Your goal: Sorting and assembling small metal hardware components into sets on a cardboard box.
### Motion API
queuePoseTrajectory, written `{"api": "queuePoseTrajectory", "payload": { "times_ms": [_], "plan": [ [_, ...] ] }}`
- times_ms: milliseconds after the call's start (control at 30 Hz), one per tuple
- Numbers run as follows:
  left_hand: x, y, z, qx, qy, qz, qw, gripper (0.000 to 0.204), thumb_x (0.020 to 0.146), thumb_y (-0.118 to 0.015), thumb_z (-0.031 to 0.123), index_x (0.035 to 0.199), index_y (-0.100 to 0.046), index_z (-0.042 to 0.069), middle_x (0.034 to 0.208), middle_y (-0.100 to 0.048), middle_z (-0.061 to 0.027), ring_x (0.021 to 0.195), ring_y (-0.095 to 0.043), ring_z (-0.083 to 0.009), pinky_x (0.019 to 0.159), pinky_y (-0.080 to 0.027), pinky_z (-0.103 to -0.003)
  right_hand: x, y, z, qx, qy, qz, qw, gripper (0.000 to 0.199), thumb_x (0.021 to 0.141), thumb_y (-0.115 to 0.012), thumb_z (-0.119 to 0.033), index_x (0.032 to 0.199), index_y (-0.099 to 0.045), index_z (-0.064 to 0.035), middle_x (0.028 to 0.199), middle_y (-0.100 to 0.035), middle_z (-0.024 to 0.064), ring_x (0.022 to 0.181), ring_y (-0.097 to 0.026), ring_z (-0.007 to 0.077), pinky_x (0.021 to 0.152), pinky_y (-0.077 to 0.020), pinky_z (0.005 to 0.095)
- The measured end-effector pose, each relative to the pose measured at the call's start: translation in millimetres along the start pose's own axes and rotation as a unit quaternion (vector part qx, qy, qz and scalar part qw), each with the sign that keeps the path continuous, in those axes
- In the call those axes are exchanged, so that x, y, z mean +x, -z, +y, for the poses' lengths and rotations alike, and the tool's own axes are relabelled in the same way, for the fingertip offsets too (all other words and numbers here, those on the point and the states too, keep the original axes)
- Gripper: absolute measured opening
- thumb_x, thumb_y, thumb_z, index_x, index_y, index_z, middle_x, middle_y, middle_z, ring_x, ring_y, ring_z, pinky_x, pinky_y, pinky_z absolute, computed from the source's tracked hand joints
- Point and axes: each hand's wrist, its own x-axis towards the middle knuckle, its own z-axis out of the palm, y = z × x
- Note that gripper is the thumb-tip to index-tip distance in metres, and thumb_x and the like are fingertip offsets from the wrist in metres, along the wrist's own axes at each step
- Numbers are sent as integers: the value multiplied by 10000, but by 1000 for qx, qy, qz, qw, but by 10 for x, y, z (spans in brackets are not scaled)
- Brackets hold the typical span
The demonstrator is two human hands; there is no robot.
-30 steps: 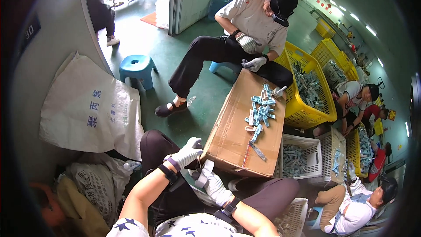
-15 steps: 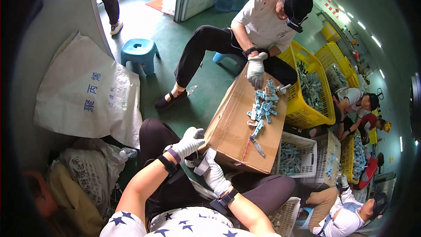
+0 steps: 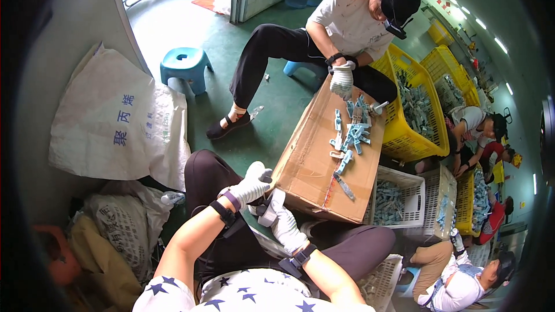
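My left hand (image 3: 253,186), in a white striped glove, is closed with its fingers curled, near the front left corner of a cardboard box (image 3: 300,173). What its fingers hold, if anything, is hidden. Just right of it and lower, my gloved right hand (image 3: 287,231) is closed on a pale roll of tape (image 3: 267,217), above my lap. On the box lie several light blue plastic clips (image 3: 355,133) in a loose pile. Nearer to me lies a knife (image 3: 344,188).
Across the box a seated co-worker's gloved hand (image 3: 341,80) hovers beside the clips. Yellow crate (image 3: 413,144) and white crate (image 3: 413,196) with clips stand right. Left are a white sack (image 3: 110,156) and a blue stool (image 3: 186,65). More people sit at the right.
The view has shifted slightly. My hands stay in nearly the same place and pose. The co-worker's hand remains over the box, and a person's leg in the doorway has gone from view.
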Motion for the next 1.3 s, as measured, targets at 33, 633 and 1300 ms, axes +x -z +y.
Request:
{"api": "queuePoseTrajectory", "payload": {
  "times_ms": [33, 633, 1300],
  "plan": [
    [-91, 23, 180, -37, 7, 14, 999, 251, 742, -666, -10, 890, -467, 30, 912, -479, -80, 828, -509, -202, 728, -448, -320, 12, 5, 20, -18, 2, -6, 1000, 457, 1003, -509, -418, 1264, -534, -44, 1141, -679, 138, 1039, -647, 225, 943, -479, 336],
    [-63, 57, -131, -68, 35, -87, 993, 490, 887, -606, 77, 1363, -497, 41, 1075, -626, -46, 981, -561, -153, 859, -463, -269, -28, -1, 0, 44, -41, -29, 998, 361, 998, -547, -348, 1189, -594, -46, 1097, -665, 70, 970, -622, 176, 871, -517, 330],
    [15, 40, -184, 16, 38, -104, 994, 509, 884, -621, 46, 1377, -497, 16, 1095, -612, -58, 980, -550, -148, 875, -452, -258, -10, 68, 84, 42, -22, -36, 998, 346, 1003, -546, -323, 1217, -563, -52, 1116, -652, 71, 1015, -628, 184, 885, -547, 349]
  ]
}}
